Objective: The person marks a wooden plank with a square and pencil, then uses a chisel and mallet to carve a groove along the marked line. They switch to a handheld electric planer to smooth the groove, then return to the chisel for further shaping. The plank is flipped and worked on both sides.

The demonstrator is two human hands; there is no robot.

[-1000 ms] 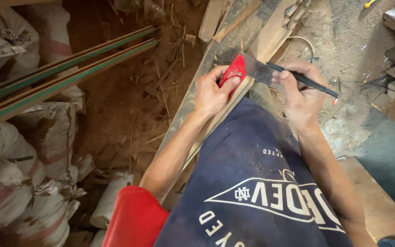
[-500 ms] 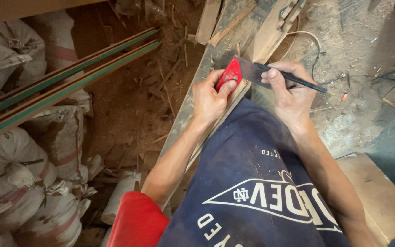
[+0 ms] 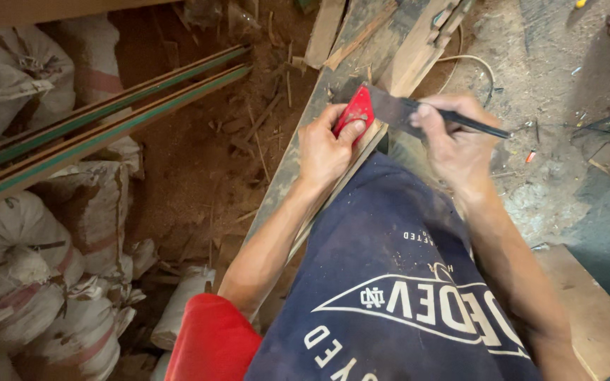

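Sawdust floor (image 3: 199, 162) below you, sacks (image 3: 44, 233) piled at the left, two green-edged strips (image 3: 107, 123) lying across them. A plank (image 3: 312, 134) runs away from your knees. Your left hand (image 3: 326, 152) presses the square's red stock (image 3: 356, 114) against the plank's edge, fingers clenched over it. The steel blade (image 3: 390, 109) lies across the plank. Your right hand (image 3: 453, 144) grips a dark pencil (image 3: 471, 125), tip at the blade.

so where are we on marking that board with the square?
Done: the red-handled square is seated on the long board, pressed down by the left hand. In hand: the right hand holds a dark pencil at the square's metal blade. Left: no finished line is visible on the wood; the hands hide that spot.
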